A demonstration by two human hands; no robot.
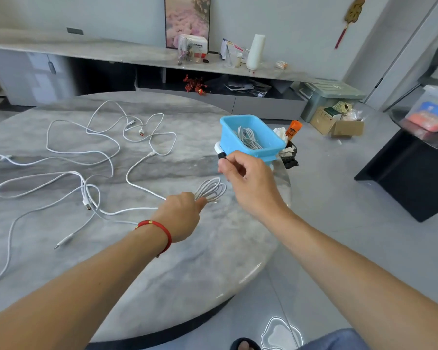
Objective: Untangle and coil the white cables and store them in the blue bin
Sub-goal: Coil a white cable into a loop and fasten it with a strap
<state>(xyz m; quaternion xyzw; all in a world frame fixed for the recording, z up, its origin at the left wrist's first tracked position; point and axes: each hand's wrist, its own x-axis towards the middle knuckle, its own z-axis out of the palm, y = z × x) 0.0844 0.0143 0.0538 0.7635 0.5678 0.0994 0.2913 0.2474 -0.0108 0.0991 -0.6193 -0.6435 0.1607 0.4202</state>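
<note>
Not much to read here tbh. The only clear-ish lettering is on the white box [195, 43] way past both hands, on the long shelf against the wall: dark print ending in "...onic", with the start hidden behind a clear plastic container [185, 50], so I can't give the full word. The orange packet [294, 128] sticking up just beyond the right hand [248, 178], behind the blue bin [250, 140], has dark printing on it, but it's too blurry to make out. Same for the small box [281, 64] further along that shelf, unreadable.
</note>
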